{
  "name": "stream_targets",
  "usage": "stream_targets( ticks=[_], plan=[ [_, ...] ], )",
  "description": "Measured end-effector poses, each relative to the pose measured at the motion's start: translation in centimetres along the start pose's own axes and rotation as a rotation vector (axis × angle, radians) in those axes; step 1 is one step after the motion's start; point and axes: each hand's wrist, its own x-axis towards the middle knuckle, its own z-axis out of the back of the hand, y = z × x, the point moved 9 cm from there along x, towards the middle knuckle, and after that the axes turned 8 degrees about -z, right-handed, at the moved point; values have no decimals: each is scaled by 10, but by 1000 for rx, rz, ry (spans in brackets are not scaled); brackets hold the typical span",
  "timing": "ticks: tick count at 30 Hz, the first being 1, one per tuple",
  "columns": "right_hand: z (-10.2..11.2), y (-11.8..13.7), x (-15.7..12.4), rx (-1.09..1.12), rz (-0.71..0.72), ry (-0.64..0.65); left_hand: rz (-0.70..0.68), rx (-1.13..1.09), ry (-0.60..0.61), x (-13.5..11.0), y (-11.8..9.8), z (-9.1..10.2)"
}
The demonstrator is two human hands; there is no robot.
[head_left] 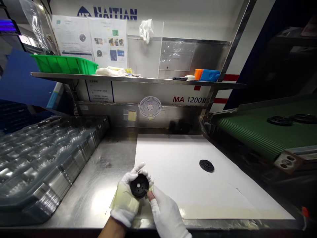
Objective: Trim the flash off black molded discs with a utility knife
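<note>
Workbench (pixel 106 157): shiny metal top running across the view, both hands over its near edge.
Conveyor belt (pixel 247 129): green and ribbed, on the right side, carrying two dark discs (pixel 279 121) near its far end.
Tray stack (pixel 44 158): clear moulded plastic trays piled on the left, their many layers showing along the side.
White sheet (pixel 173 188): spread flat over the middle and right of the bench top.
Shelf (pixel 151 79): metal ledge above the bench, with a green bin (pixel 64 65) at its left and a blue box (pixel 210 75) at its right.
Fan (pixel 150 106): round and white, below the shelf.
Right hand (pixel 166 210): white-gloved, thumb tip uncovered and set at the held disc's lower right rim — a narrow dark tip shows there, but whether the fingers grip anything cannot be told.
Left hand (pixel 125 195): gloved in white with a yellowish palm, fingers and thumb closed around the held disc.
Second disc (pixel 206 166): black, stepped in rings, lying on the sheet, well apart from both hands.
Held disc (pixel 135 191): black, round, pale hole in its middle — raised in the left hand, face towards the camera.
</note>
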Motion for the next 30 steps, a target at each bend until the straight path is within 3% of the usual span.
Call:
stream_targets(
  ticks=[5,12,17,23,25,30],
  plan=[
    [9,1,3,-101,-8,-64,-56,9,-83,5,0,4],
    [-2,5,-7,-144,-11,-92,-107,-30,-175,4,1,3],
    [-8,14,-10,-133,28,-126,-262,-14,-209,2,-11,7],
    [3,4,-5,-114,8,-115,-20,20,-68,4,3,5],
    [5,-1,-4,-96,-17,-119,-48,2,-76,5,1,4],
    [-8,1,-9,-139,-37,-113,-199,-14,-230,5,-3,8]
  ],
)
